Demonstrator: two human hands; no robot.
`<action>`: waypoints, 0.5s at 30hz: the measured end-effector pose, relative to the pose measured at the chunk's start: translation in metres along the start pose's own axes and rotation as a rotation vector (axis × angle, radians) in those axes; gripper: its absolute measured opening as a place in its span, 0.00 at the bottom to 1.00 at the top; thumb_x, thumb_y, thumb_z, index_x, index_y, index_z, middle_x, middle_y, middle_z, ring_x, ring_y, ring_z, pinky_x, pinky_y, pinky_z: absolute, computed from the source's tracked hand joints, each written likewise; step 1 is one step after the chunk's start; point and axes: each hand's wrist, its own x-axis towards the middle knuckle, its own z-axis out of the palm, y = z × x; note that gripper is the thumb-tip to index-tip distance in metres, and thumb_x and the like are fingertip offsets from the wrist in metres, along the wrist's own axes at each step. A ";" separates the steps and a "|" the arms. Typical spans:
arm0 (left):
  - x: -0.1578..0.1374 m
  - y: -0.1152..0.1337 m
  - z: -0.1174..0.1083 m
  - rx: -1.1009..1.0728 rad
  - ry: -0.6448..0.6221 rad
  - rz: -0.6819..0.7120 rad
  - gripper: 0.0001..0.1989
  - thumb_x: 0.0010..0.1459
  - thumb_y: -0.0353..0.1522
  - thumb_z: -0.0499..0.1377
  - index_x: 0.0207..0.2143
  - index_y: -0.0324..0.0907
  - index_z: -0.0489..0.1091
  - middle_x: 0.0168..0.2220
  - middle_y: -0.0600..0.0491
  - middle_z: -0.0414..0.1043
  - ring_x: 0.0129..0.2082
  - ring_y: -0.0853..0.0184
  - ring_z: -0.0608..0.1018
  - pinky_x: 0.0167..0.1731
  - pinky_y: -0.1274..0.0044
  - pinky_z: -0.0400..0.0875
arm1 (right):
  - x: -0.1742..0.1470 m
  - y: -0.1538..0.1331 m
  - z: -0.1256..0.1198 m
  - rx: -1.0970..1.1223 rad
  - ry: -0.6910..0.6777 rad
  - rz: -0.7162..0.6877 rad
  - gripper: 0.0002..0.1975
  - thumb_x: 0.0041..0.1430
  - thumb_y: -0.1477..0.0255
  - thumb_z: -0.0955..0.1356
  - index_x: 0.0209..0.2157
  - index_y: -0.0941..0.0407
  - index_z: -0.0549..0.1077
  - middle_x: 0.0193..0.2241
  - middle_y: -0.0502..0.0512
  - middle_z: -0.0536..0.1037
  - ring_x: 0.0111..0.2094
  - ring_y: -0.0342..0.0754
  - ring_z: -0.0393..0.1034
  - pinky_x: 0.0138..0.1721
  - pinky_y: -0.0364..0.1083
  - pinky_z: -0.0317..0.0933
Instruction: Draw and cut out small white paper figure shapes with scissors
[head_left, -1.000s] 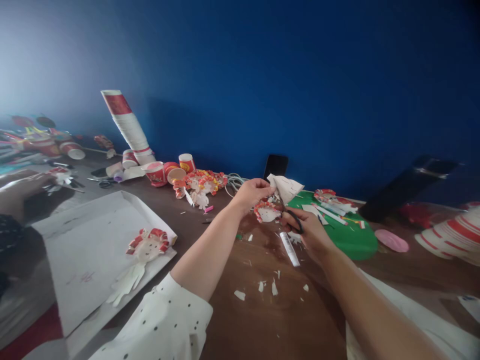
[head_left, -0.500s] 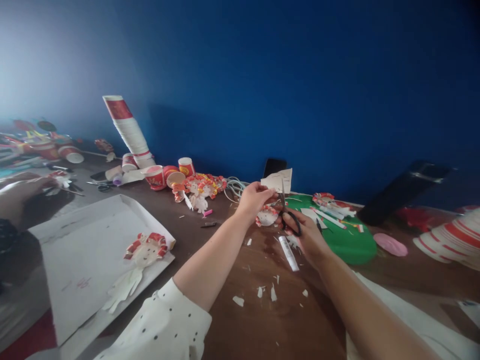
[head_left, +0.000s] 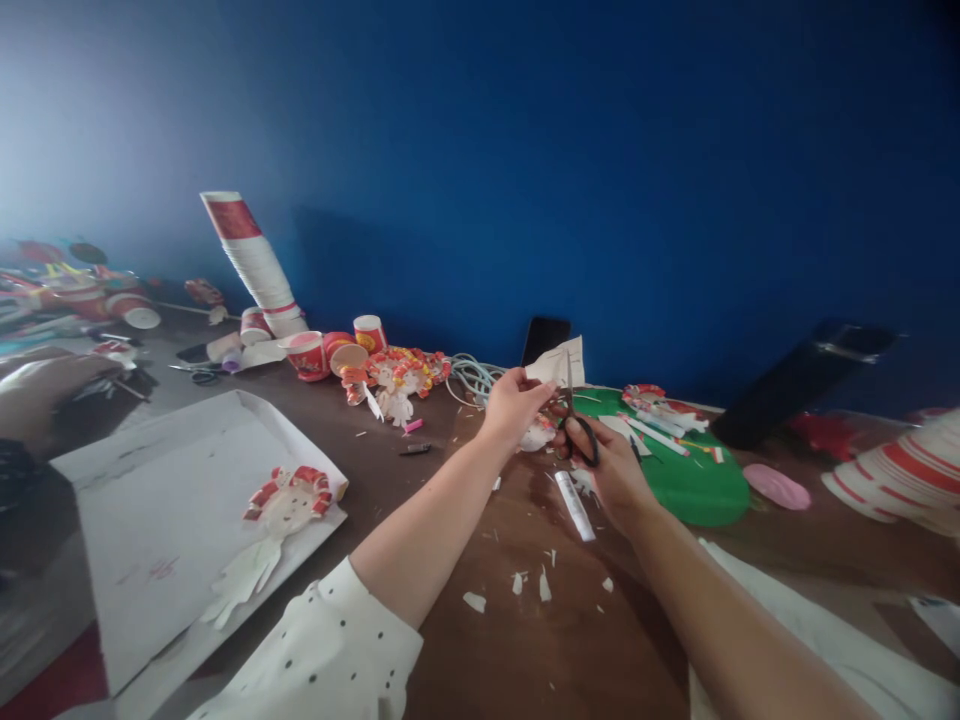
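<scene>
Pinched in the fingers of my left hand (head_left: 514,408) is a small piece of white paper (head_left: 562,362) with faint lines drawn on it. My right hand (head_left: 611,470) grips black-handled scissors (head_left: 581,440), their blades pointing up against the paper's right part. Whether the blades are parted is too small to tell. Below my hands lie a white glue stick (head_left: 575,505) and a paper figure (head_left: 537,432) partly hidden by my fingers. White paper scraps (head_left: 545,584) are scattered on the brown table (head_left: 517,660).
A green sheet (head_left: 697,490) with pens is at right, near a pink oval (head_left: 777,487) and stacked cups (head_left: 900,470). At left are a white board (head_left: 165,520) with a paper figure, a leaning cup stack (head_left: 255,265) and another person's hand (head_left: 52,378).
My left hand has shifted slightly right, covering more of the paper figure beneath. The scissors stay at the paper, tilted slightly differently. The whole view has drifted a little.
</scene>
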 end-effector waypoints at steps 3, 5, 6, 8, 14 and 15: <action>0.000 0.001 0.002 -0.011 -0.001 -0.009 0.10 0.51 0.34 0.65 0.32 0.40 0.67 0.32 0.49 0.75 0.32 0.66 0.78 0.36 0.73 0.72 | 0.000 0.000 0.000 -0.001 0.016 0.007 0.22 0.49 0.57 0.74 0.43 0.54 0.78 0.26 0.50 0.73 0.26 0.42 0.63 0.25 0.42 0.55; -0.001 0.001 0.003 -0.005 0.008 -0.009 0.10 0.51 0.34 0.65 0.32 0.40 0.67 0.32 0.49 0.75 0.32 0.66 0.78 0.35 0.73 0.72 | 0.001 -0.001 0.000 -0.012 0.019 0.008 0.22 0.49 0.57 0.74 0.43 0.54 0.78 0.25 0.50 0.73 0.26 0.42 0.63 0.26 0.42 0.55; -0.001 0.001 0.003 -0.002 0.015 -0.008 0.11 0.51 0.34 0.65 0.32 0.40 0.67 0.32 0.49 0.75 0.32 0.66 0.78 0.35 0.73 0.72 | 0.001 -0.001 0.000 -0.018 0.019 0.006 0.22 0.49 0.57 0.74 0.43 0.55 0.78 0.26 0.50 0.72 0.26 0.42 0.63 0.26 0.42 0.55; -0.001 0.001 0.004 0.006 0.029 -0.013 0.11 0.51 0.35 0.66 0.32 0.40 0.66 0.32 0.49 0.75 0.32 0.66 0.78 0.35 0.74 0.72 | 0.001 -0.001 0.000 -0.030 0.017 0.002 0.23 0.49 0.56 0.74 0.44 0.55 0.78 0.26 0.50 0.72 0.26 0.43 0.64 0.27 0.43 0.56; -0.002 0.001 0.004 0.035 0.041 -0.007 0.12 0.50 0.35 0.67 0.31 0.41 0.66 0.31 0.50 0.76 0.33 0.65 0.78 0.35 0.74 0.71 | 0.001 -0.002 -0.001 -0.068 0.015 -0.021 0.22 0.50 0.56 0.73 0.43 0.54 0.79 0.25 0.50 0.72 0.26 0.43 0.63 0.27 0.43 0.55; -0.002 0.001 0.004 0.034 0.041 -0.008 0.13 0.49 0.36 0.67 0.31 0.41 0.67 0.31 0.49 0.76 0.34 0.65 0.78 0.36 0.74 0.71 | 0.001 -0.002 -0.001 -0.082 0.016 -0.026 0.22 0.50 0.55 0.73 0.43 0.54 0.79 0.25 0.50 0.72 0.26 0.43 0.63 0.26 0.44 0.55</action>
